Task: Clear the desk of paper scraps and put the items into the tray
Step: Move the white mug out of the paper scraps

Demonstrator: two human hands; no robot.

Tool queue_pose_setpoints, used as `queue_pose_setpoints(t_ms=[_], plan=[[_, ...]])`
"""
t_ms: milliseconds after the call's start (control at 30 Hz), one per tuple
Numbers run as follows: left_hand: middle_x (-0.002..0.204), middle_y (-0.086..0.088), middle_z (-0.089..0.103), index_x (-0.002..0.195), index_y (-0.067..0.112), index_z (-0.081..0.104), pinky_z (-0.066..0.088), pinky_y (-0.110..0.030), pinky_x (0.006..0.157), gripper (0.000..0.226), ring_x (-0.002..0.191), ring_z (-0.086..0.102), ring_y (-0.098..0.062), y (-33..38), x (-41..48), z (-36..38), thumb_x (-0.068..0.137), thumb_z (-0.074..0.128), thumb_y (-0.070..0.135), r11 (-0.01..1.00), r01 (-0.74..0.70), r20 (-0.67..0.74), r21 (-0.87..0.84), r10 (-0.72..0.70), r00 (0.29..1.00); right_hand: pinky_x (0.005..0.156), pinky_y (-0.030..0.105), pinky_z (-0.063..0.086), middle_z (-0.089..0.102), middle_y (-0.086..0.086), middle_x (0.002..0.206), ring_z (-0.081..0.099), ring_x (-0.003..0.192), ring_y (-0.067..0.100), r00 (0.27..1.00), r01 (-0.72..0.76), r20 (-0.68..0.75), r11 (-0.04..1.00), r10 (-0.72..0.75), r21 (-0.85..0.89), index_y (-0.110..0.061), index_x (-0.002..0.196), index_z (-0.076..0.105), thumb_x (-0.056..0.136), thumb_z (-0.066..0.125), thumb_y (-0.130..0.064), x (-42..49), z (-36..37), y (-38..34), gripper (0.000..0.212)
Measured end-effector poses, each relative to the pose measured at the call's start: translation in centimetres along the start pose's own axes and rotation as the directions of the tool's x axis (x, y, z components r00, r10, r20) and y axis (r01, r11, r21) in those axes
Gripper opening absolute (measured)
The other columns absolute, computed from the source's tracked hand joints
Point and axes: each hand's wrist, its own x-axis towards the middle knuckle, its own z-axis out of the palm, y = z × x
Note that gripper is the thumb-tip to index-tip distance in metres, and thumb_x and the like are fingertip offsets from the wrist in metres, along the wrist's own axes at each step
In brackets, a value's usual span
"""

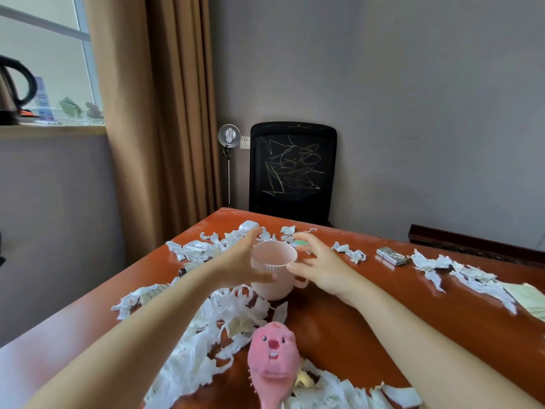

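Observation:
A pale pink ribbed bin with small side handles stands on the orange-brown desk, mid-way across. My left hand grips its left wall, thumb in front and fingers reaching over the far rim. My right hand touches its right rim with spread, bent fingers. White torn paper scraps lie heaped in front of the bin, with more paper scraps at the right and behind it. A pink plush-faced hairbrush lies near me. A silver lighter lies at the right.
A white earbud case sits at the desk's far edge. A small dark tube lies left of my left arm. A green paper lies at the right edge. A black chair stands behind the desk, with a curtain at the left.

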Motion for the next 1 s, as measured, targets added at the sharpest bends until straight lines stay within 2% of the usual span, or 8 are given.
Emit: queue_pose_setpoints(t_ms=[67,167,300,433,567,733,833,1000], plan=[[0.153,-0.005,0.024,0.148,0.026,0.009,0.04,-0.038,0.104,0.104,0.134,0.034,-0.025,0.9,0.6,-0.2,0.07,0.077,0.04,0.999,-0.026,0.0,0.028,0.026,1.0,0.098,0.037,0.047,0.051,-0.004,0.13,0.053,0.117,0.02,0.988,-0.152,0.012,0.974,0.153,0.169,-0.03,0.137,0.037,0.088,0.063,-0.024,-0.2,-0.4,0.7,0.056],[0.147,-0.002,0.035,0.143,0.026,0.024,0.044,-0.034,0.095,0.089,0.125,0.041,-0.02,1.8,1.4,-0.1,0.072,0.075,0.042,0.991,-0.047,0.025,0.124,0.044,0.999,0.089,0.035,0.053,0.065,0.004,0.113,0.063,0.102,0.018,0.964,-0.265,0.036,0.927,0.265,0.264,-0.018,0.122,0.056,0.09,0.06,-0.022,-0.5,-0.4,1.5,0.033],[0.135,0.002,0.041,0.138,0.027,0.036,0.045,-0.027,0.081,0.084,0.106,0.042,-0.013,2.1,1.8,0.2,0.067,0.075,0.051,0.977,-0.043,0.019,0.209,0.04,0.999,0.072,0.029,0.058,0.07,0.009,0.097,0.072,0.084,0.018,0.956,-0.277,0.02,0.884,0.291,0.376,-0.011,0.096,0.066,0.092,0.057,-0.021,-0.6,0.0,1.9,0.014],[0.132,0.0,0.038,0.138,0.03,0.03,0.047,-0.029,0.078,0.092,0.107,0.044,-0.018,1.7,1.6,1.1,0.063,0.076,0.056,0.991,0.014,0.046,0.13,-0.021,0.999,0.073,0.03,0.058,0.067,0.013,0.103,0.07,0.09,0.023,0.944,-0.289,-0.007,0.837,0.33,0.465,-0.007,0.094,0.067,0.092,0.056,-0.018,-0.4,0.4,1.9,0.016],[0.125,0.001,0.049,0.134,0.022,0.035,0.04,-0.019,0.069,0.09,0.099,0.047,-0.012,1.6,1.1,1.8,0.061,0.075,0.057,0.99,-0.043,-0.058,0.131,0.051,0.997,0.079,0.035,0.058,0.065,0.015,0.102,0.067,0.093,0.025,0.934,-0.297,-0.03,0.821,0.355,0.489,-0.002,0.095,0.065,0.093,0.055,-0.015,0.1,0.6,1.3,0.017],[0.119,0.001,0.049,0.127,0.02,0.041,0.039,-0.017,0.062,0.086,0.094,0.046,-0.012,2.1,0.2,-0.1,0.059,0.075,0.06,0.978,-0.042,-0.216,0.205,0.087,0.973,0.082,0.036,0.057,0.065,0.012,0.096,0.064,0.083,0.018,0.941,-0.219,-0.125,0.846,0.315,0.486,-0.003,0.097,0.064,0.092,0.056,-0.014,1.1,1.2,-1.2,0.015],[0.115,0.001,0.05,0.124,0.02,0.044,0.041,-0.019,0.062,0.086,0.091,0.048,-0.013,2.4,-0.6,-3.0,0.057,0.073,0.065,0.972,-0.001,-0.305,0.235,0.075,0.949,0.081,0.035,0.058,0.064,0.011,0.102,0.064,0.089,0.018,0.953,-0.153,-0.172,0.888,0.248,0.435,-0.006,0.097,0.065,0.092,0.057,-0.019,2.3,1.9,-3.7,0.016],[0.101,0.002,0.049,0.116,0.017,0.049,0.033,-0.018,0.049,0.091,0.076,0.048,-0.012,2.3,-2.7,-8.4,0.05,0.065,0.078,0.966,0.15,-0.436,0.209,-0.045,0.899,0.087,0.038,0.055,0.065,0.0,0.112,0.061,0.103,0.02,0.978,-0.082,-0.153,0.936,0.142,0.342,-0.011,0.059,0.062,0.088,0.062,-0.021,5.3,3.6,-8.3,0.031]])
